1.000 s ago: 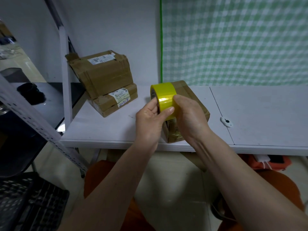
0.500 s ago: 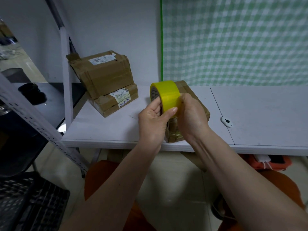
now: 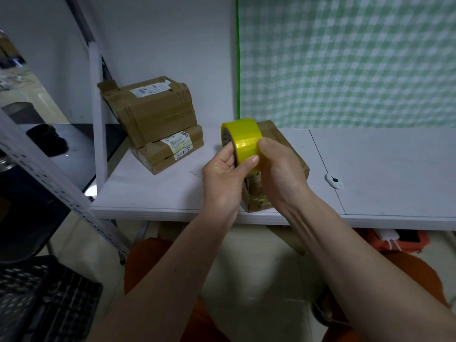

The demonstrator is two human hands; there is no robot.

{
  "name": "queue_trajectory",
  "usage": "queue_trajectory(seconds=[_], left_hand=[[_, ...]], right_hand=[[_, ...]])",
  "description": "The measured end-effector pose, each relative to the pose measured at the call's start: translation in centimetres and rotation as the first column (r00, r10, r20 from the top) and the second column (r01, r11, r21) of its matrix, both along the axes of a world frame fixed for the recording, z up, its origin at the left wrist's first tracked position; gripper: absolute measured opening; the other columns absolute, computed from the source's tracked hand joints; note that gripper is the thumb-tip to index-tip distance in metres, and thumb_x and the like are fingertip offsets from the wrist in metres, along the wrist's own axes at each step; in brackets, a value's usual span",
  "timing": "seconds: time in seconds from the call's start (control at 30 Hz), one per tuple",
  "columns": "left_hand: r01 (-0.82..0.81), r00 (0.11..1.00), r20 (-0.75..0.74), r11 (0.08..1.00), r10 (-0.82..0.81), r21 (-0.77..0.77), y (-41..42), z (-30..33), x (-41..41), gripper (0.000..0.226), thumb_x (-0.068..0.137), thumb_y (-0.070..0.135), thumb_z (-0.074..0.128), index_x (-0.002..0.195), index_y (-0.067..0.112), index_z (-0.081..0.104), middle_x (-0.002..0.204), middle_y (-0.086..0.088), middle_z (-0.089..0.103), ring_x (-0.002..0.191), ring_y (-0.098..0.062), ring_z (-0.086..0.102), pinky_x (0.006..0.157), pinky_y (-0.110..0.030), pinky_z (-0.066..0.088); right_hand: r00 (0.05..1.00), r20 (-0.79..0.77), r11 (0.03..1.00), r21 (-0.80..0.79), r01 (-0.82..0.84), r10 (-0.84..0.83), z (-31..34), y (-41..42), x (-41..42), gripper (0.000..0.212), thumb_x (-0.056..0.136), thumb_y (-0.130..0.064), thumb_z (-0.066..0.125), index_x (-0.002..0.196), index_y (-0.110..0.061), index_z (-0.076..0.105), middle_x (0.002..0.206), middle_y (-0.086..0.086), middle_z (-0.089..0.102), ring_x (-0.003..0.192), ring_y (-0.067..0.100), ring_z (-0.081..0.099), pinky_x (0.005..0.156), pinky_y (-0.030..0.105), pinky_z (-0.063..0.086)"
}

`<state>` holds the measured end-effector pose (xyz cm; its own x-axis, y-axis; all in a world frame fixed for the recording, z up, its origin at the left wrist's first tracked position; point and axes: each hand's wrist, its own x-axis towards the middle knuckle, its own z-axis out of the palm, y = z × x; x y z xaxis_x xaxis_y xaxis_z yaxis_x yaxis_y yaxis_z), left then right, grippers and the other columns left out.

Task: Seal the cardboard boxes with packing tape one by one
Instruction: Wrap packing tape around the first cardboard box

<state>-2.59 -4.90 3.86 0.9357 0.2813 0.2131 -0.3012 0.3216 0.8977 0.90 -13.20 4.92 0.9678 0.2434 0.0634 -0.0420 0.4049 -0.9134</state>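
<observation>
I hold a roll of yellow packing tape (image 3: 243,137) upright above a brown cardboard box (image 3: 278,141) that sits near the table's front edge. My left hand (image 3: 224,178) grips the roll, fingers inside the core and thumb on its outer face. My right hand (image 3: 278,171) holds the roll's right side, fingers curled against the tape surface, and covers much of the box. Two more cardboard boxes (image 3: 158,117) are stacked at the back left of the table, the upper one tilted against the wall.
The white table (image 3: 382,164) stretches right, with a small white cutter (image 3: 333,181) lying on it. A grey shelf upright (image 3: 97,114) stands at the table's left edge. A black crate (image 3: 42,299) sits on the floor at lower left.
Both hands lifted the tape roll slightly and the right hand's fingers slid up along the roll's right side. The boxes have not moved.
</observation>
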Motion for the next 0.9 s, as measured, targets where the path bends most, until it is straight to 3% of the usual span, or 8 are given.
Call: queue_trajectory(seconds=[0.17,0.33,0.43,0.53,0.63,0.8,0.9], left_hand=[[-0.002,1.000,0.004,1.000,0.002,-0.005,0.09,-0.17,-0.18,0.041,0.084,-0.013,0.059,0.113,0.016,0.061,0.097,0.006,0.074,0.097,-0.009,0.068,0.082,-0.020,0.053],[-0.010,1.000,0.011,1.000,0.010,0.009,-0.31,-0.57,-0.12,0.044,0.083,-0.016,0.058,0.116,0.014,0.060,0.094,0.009,0.074,0.093,-0.006,0.069,0.077,-0.016,0.052],[-0.037,0.999,0.012,0.999,0.036,0.031,-0.48,-0.76,0.00,0.047,0.083,-0.017,0.058,0.122,0.008,0.058,0.095,0.009,0.074,0.094,-0.007,0.069,0.079,-0.017,0.051],[-0.055,0.998,0.018,0.998,0.055,0.036,-0.52,-0.70,0.01,0.047,0.083,-0.017,0.058,0.125,0.004,0.058,0.096,0.009,0.074,0.096,-0.008,0.068,0.081,-0.017,0.051],[-0.035,0.999,0.032,0.999,0.035,0.013,-0.31,-0.48,-0.08,0.043,0.084,-0.016,0.058,0.116,0.013,0.061,0.094,0.009,0.074,0.093,-0.006,0.069,0.078,-0.015,0.051],[-0.011,0.999,0.037,0.999,0.012,-0.037,-0.20,-0.55,-0.13,0.042,0.085,-0.015,0.057,0.114,0.016,0.060,0.095,0.008,0.074,0.093,-0.005,0.069,0.078,-0.015,0.052],[-0.014,0.999,0.033,0.999,0.016,-0.041,-0.09,-0.59,-0.05,0.041,0.085,-0.013,0.058,0.115,0.014,0.061,0.100,0.005,0.074,0.098,-0.009,0.068,0.081,-0.018,0.052]], right_hand=[[1.000,0.015,1.000,-0.012,-0.010,0.011,-0.04,0.10,-0.09,0.031,0.093,-0.007,0.038,0.088,-0.009,0.068,0.087,0.011,0.066,0.088,0.024,0.058,0.082,0.036,0.044],[0.988,-0.132,0.996,-0.020,0.082,-0.084,0.04,0.70,0.05,0.024,0.084,-0.014,0.044,0.072,-0.013,0.065,0.077,0.013,0.058,0.080,0.026,0.053,0.076,0.040,0.040],[0.981,-0.169,0.995,0.015,0.098,-0.094,0.01,0.85,0.04,0.019,0.082,-0.011,0.045,0.079,-0.009,0.063,0.082,0.017,0.056,0.081,0.027,0.053,0.076,0.041,0.041],[0.988,-0.135,0.996,0.041,0.078,-0.072,-0.11,0.76,-0.01,0.019,0.081,-0.008,0.045,0.087,-0.005,0.063,0.088,0.017,0.055,0.086,0.027,0.053,0.080,0.043,0.042],[0.992,-0.127,0.998,0.068,0.005,0.003,0.01,0.55,0.02,0.027,0.086,-0.012,0.043,0.099,0.000,0.063,0.093,0.020,0.055,0.092,0.029,0.053,0.086,0.043,0.041],[1.000,-0.001,0.998,0.070,0.006,-0.006,0.03,0.35,-0.48,0.031,0.095,-0.005,0.037,0.085,-0.006,0.066,0.085,0.014,0.063,0.086,0.026,0.057,0.083,0.039,0.043],[0.996,0.066,0.998,-0.007,-0.055,0.055,0.06,-0.09,-0.58,0.029,0.094,-0.004,0.039,0.095,-0.008,0.068,0.092,0.013,0.067,0.091,0.025,0.061,0.087,0.039,0.045]])
